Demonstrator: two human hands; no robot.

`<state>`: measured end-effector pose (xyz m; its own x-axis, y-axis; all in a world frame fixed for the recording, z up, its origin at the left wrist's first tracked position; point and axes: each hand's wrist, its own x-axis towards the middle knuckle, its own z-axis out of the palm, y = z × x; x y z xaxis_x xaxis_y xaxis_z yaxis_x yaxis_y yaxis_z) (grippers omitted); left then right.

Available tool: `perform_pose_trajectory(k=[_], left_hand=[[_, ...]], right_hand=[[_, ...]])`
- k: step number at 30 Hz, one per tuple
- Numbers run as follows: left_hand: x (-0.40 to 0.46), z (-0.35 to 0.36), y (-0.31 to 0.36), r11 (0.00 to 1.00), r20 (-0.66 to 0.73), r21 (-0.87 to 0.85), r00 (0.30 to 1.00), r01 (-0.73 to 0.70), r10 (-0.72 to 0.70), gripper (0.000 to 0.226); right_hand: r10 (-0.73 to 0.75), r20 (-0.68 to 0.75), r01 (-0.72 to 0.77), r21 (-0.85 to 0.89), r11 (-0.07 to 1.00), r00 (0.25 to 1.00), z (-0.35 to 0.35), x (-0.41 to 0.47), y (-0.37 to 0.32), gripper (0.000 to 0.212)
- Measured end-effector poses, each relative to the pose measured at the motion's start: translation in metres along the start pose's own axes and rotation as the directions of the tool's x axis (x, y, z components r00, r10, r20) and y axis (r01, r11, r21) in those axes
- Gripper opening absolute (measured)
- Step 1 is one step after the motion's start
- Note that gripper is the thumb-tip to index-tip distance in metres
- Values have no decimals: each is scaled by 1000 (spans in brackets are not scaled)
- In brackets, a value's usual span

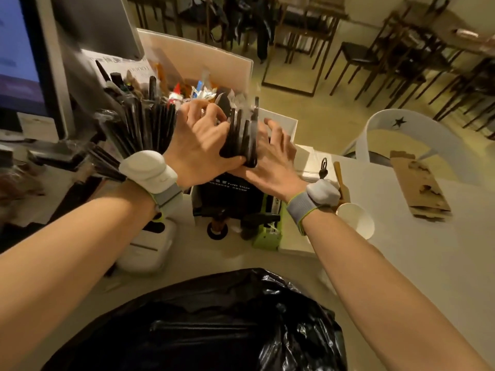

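Mid-gathering, the left hand (201, 145) grips the straw bundle (241, 137) at twelve o'clock of the black box (230, 199), the right hand (273, 162) bracing its three o'clock side with spread fingers; next probably calls for lowering it upright.

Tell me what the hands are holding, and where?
A bundle of black straws. The left hand grips its lower part; the right hand touches its bottom end, fingers spread.

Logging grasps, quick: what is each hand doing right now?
Left hand: grips the bundle of black straws.
Right hand: open, spread beside the bundle.
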<state>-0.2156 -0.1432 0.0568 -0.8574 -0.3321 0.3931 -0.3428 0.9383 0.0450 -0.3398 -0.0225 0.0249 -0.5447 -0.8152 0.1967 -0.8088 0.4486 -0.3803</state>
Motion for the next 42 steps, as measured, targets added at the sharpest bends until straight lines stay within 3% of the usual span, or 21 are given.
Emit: perform_pose_trajectory(k=[5, 10, 15, 18, 21, 25, 27, 30, 32, 35, 38, 42], left_hand=[[0, -12, -13, 1000, -37, 22, 999, -8, 9, 70], [10, -22, -10, 999, -54, 11, 998, 31, -31, 84], [-21, -1, 6, 976, 165, 154, 978, -154, 128, 76], [-23, -12, 7, 986, 144, 130, 986, -105, 86, 77], [-14, -41, 10, 998, 35, -49, 999, -29, 30, 69], [-57, -80, 22, 960, -128, -274, 991, -65, 31, 37], [-96, -87, 26, 876, -40, -480, 999, -40, 24, 24], [-163, -81, 33, 700, 187, -711, 978, 70, 92, 7], [-194, -64, 37, 690, 314, -707, 943, 155, 110, 5], [-237, -36, 45, 756, 560, -581, 822, 300, 104, 9], [-271, -14, 48, 760, 669, -503, 742, 411, 41, 13], [-288, 8, 46, 847, 564, -393, 821, 358, -86, 19]], right_hand=[[2, -17, 1, 131, 991, 1000, -22, -2, -2, 124], [-70, -75, 81, 167, 983, 995, -35, 6, -3, 106], [-126, 231, 128, 6, 992, 965, -10, -17, -5, 85], [-129, 154, 135, -30, 990, 980, -23, -24, -9, 90], [-121, -13, 121, -32, 992, 993, -52, -31, -19, 86], [-165, -207, 191, 113, 975, 964, -77, -84, -50, 26], [-164, -118, 188, 232, 954, 979, -75, -119, -65, 7], [-207, 174, 142, 326, 935, 963, -46, -172, -88, 6], [-198, 352, 80, 323, 943, 915, -21, -192, -93, 9], [-133, 576, 9, 213, 977, 807, 20, -221, -90, 12], [-20, 573, -47, 102, 994, 820, 54, -245, -85, 13], [36, 396, -41, 5, 999, 917, 70, -252, -76, 19]])
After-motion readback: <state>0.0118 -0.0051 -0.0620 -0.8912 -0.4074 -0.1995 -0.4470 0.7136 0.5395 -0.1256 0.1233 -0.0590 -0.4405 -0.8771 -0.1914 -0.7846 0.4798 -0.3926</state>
